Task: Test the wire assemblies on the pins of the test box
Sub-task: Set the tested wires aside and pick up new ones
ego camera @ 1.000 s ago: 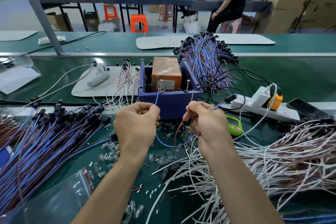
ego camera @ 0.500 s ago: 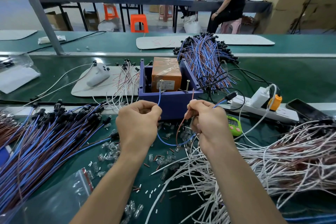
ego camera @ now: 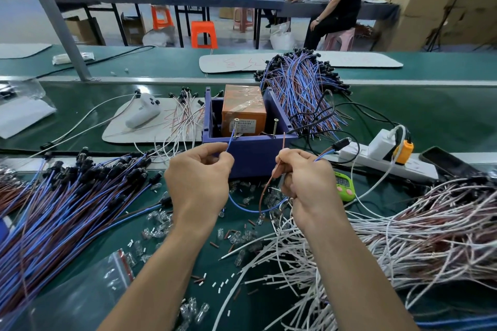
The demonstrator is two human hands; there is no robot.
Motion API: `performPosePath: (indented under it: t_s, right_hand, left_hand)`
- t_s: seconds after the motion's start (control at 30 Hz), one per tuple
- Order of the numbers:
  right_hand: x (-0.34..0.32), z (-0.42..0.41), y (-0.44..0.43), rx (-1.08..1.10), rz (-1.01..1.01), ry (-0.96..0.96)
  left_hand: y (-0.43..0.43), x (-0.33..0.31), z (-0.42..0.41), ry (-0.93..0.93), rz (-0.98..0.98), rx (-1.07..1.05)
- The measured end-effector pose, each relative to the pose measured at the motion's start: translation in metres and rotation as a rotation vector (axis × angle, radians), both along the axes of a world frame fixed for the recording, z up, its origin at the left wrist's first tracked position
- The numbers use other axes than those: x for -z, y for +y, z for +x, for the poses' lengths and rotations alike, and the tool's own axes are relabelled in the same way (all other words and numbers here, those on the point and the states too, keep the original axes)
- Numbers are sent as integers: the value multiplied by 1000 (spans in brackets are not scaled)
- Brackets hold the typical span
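The purple test box [ego camera: 252,153] stands at the centre of the green bench, an orange block [ego camera: 243,110] inside it. Two screw-like pins rise from its front wall: the left pin [ego camera: 236,127] and the right pin [ego camera: 276,127]. My left hand [ego camera: 199,183] pinches the blue wire [ego camera: 230,142] of one assembly, its tip touching the left pin. My right hand [ego camera: 309,183] pinches the brown wire [ego camera: 282,150], whose tip points up just right of the right pin. Both wires loop down between my hands.
A big pile of blue-brown assemblies [ego camera: 67,212] lies at left, another bundle [ego camera: 304,91] behind the box. White wires [ego camera: 403,236] heap at right. A power strip [ego camera: 382,158], green timer [ego camera: 344,185], phone [ego camera: 446,164] and loose clear connectors [ego camera: 242,234] surround my hands.
Both hands have risen slightly toward the box. The blue wire tip stays near the left pin while the brown tip has moved up near the right pin.
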State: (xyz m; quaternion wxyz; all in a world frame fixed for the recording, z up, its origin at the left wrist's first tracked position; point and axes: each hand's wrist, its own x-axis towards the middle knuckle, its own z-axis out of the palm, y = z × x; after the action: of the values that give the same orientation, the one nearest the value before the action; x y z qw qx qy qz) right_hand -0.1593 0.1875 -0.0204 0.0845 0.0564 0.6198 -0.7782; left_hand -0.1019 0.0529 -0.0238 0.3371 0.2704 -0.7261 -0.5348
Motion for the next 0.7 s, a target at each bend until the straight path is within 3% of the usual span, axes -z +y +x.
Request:
performPosePath:
  t_s: [0.43,0.7]
  right_hand:
    - [-1,-2,0,2,19,-11]
    - [-8,-5,-3,-5,146,-3]
  left_hand:
    - [0,2,-3,40,-67,17]
    - [-3,5,-3,43,-88,15]
